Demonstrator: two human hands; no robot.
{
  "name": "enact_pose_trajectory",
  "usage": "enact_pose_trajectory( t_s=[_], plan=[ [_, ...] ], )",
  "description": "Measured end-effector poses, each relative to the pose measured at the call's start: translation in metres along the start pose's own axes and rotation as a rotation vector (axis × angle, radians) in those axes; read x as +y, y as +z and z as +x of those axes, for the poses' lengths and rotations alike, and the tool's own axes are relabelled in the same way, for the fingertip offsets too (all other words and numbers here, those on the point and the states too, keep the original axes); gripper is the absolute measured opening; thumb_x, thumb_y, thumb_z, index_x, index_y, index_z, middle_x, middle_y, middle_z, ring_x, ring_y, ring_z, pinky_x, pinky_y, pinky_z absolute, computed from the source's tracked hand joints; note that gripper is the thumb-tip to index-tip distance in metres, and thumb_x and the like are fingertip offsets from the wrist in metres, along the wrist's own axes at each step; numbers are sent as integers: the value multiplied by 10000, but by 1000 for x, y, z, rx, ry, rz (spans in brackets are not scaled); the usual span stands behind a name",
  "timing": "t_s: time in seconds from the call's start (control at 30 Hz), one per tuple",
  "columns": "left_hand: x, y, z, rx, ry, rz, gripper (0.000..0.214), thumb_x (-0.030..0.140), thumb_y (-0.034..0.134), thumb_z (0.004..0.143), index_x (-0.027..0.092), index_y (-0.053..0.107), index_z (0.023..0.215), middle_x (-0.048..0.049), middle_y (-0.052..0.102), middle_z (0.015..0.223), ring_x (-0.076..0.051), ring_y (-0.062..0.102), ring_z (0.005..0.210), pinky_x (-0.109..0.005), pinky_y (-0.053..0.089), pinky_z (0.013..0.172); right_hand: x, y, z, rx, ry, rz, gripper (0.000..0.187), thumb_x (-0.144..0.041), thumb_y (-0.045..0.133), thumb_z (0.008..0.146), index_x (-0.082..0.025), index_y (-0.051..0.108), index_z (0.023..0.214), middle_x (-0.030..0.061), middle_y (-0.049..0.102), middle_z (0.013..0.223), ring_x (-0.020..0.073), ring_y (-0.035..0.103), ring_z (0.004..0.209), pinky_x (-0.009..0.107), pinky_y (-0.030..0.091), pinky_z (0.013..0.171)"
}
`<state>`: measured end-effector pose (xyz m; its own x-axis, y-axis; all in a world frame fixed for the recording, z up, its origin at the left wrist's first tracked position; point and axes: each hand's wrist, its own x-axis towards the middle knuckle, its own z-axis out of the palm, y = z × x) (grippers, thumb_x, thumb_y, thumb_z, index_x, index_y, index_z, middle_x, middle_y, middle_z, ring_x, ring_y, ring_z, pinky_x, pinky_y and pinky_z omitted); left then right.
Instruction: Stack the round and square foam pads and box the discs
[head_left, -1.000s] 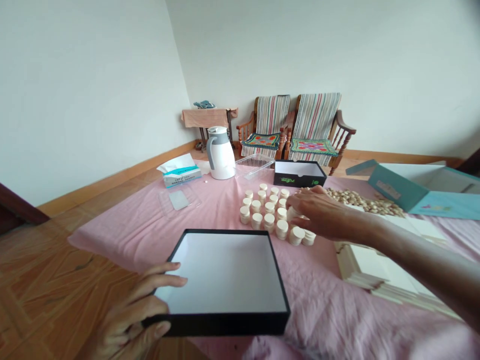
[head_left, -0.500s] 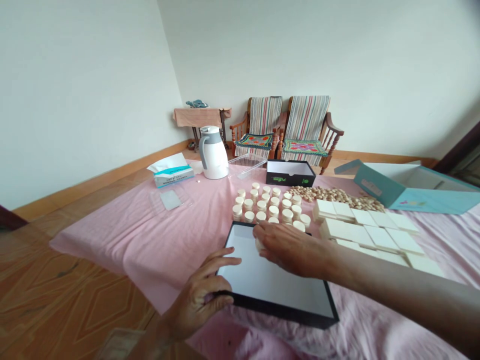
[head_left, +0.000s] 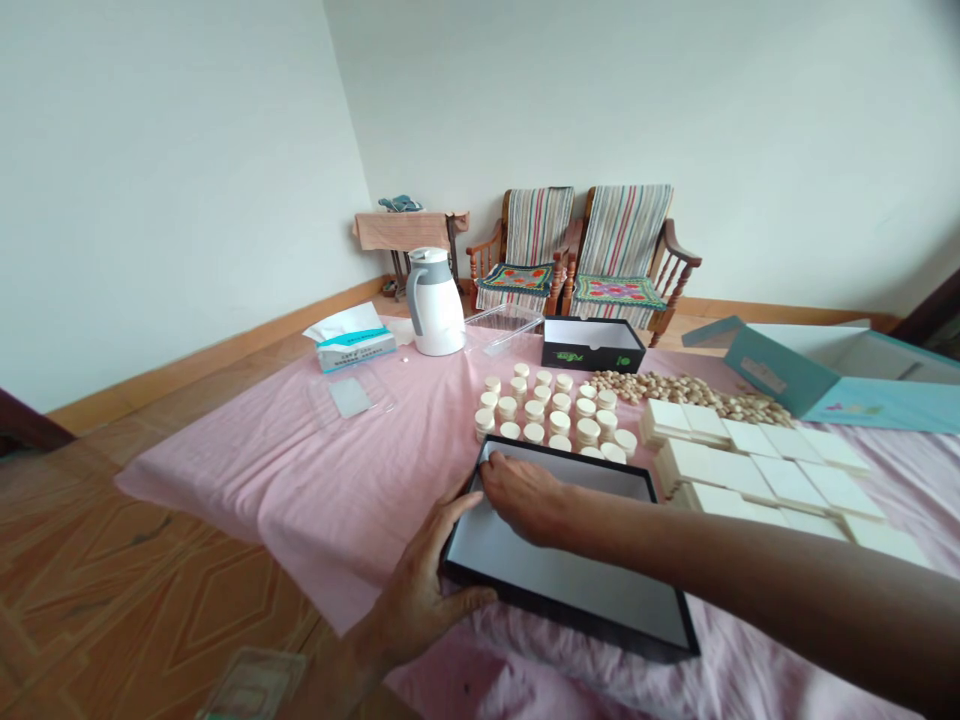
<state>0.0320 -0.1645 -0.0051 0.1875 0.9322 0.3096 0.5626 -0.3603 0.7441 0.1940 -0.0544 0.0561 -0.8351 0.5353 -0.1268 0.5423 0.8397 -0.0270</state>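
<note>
A shallow black box with a white inside (head_left: 585, 585) lies on the pink cloth (head_left: 337, 470) near the table's front edge. My left hand (head_left: 424, 600) grips its near-left rim, thumb along the front wall. My right hand (head_left: 525, 495) reaches across into the box's far-left corner with its fingers curled downward; the small cream jar it carried there is hidden beneath them. Just beyond the box stand several small cream jars (head_left: 555, 415) in rows.
Flat white boxes (head_left: 750, 460) lie to the right, with a pile of pale nuts (head_left: 690, 392) behind them. Further back are a small black box (head_left: 592, 345), a clear tray (head_left: 510, 325), a white jug (head_left: 435, 302), a tissue box (head_left: 354, 345) and a teal box (head_left: 825, 370). Two striped chairs (head_left: 585, 250) stand by the wall.
My right hand left the jar rows with a small jar and moved into the black box, ending at its far-left corner. My left hand stayed on the box's edge as the view shifted.
</note>
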Motion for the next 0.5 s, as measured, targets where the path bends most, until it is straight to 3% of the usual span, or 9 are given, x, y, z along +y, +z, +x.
enact_pose_trajectory(
  t_s=[0.17,0.33,0.4,0.5],
  plan=[
    [-1,3,-1,15,-22,38,819,459,765,696,293,349,1382,-132,440,1395,-338,458,1276,-439,414,1050,3,4,0,51,68,58,283,-93,562,779,-47,578,1058,172,620,1002,245,652,832,335,532,662],
    [-4,3,-2,5,-22,29,811,489,752,701,287,352,1377,-129,423,1406,-327,452,1281,-411,414,1048,8,-15,-26,126,95,-11,206,-149,532,826,-99,595,1015,161,633,976,241,637,820,313,498,637],
    [-5,2,-2,-1,-26,29,800,506,734,713,290,347,1379,-123,409,1417,-320,434,1297,-406,398,1061,12,-20,-37,98,82,-7,183,-111,470,838,-117,609,958,134,646,887,225,639,756,297,471,601],
    [-6,2,-2,-12,-37,34,790,527,715,724,298,339,1381,-119,412,1409,-315,432,1296,-415,383,1071,16,-17,-47,-31,-68,117,203,-67,453,818,-136,630,890,98,655,813,200,642,754,275,458,638]
  ],
)
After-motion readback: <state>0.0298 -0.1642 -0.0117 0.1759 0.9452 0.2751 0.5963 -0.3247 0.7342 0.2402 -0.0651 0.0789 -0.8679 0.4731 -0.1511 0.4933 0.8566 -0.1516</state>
